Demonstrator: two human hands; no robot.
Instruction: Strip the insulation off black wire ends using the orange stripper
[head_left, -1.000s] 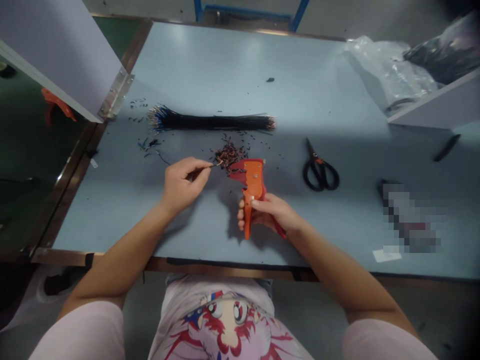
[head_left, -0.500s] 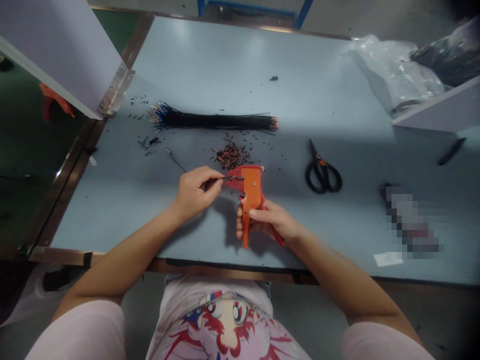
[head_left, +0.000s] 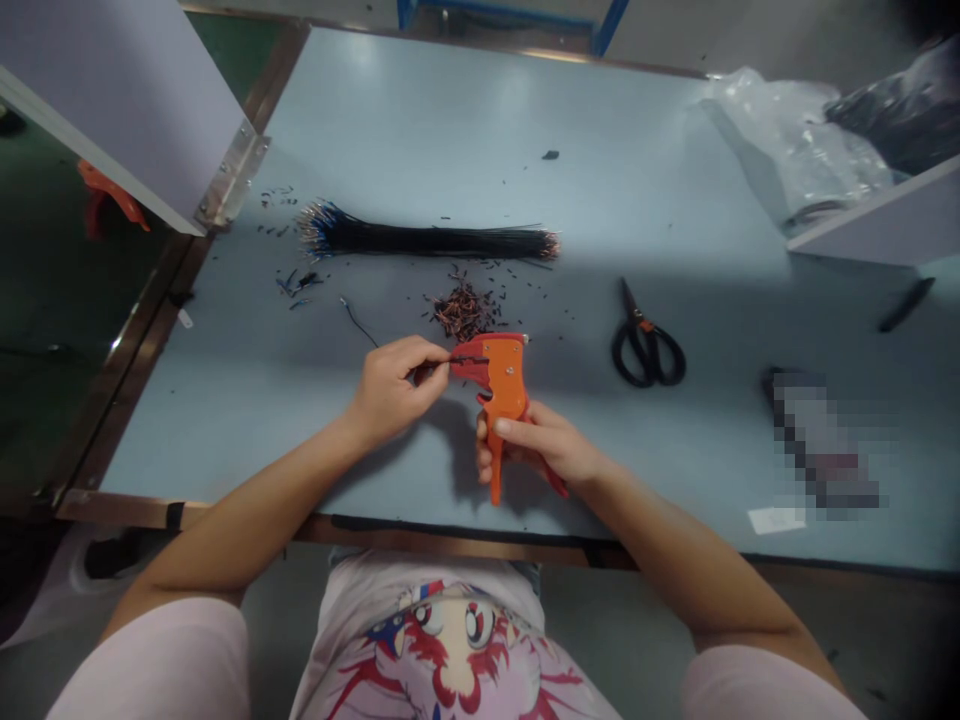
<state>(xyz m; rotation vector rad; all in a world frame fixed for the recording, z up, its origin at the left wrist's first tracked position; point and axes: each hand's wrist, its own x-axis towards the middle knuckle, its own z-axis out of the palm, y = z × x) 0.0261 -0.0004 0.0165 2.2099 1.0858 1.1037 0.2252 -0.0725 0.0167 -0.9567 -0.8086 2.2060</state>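
Note:
Between thumb and fingers, my left hand (head_left: 401, 385) pinches a thin black wire (head_left: 360, 325). The wire's far end trails behind the hand over the table, and its near end reaches into the jaws of an orange and red wire stripper (head_left: 504, 385). My right hand (head_left: 544, 442) is wrapped round the stripper's handles, the tool's head pointing left. Just beyond the jaws lies a pile of short wire scraps (head_left: 461, 310). Farther back a long bundle of black wires (head_left: 442, 241) lies crosswise, with blue and metal ends at left and bare copper ends at right.
Black scissors (head_left: 646, 345) lie to the right of the stripper. Beyond them are a blurred-out dark object (head_left: 821, 435), a white slip (head_left: 777, 520) and a dark pen-like thing (head_left: 906, 305). Clear plastic bags (head_left: 806, 140) sit at the back right. Loose bits (head_left: 298, 285) lie at left.
My left hand has shifted slightly right, bringing the wire closer to the stripper's jaws. The lower ends of the stripper's handles now sit a little closer together.

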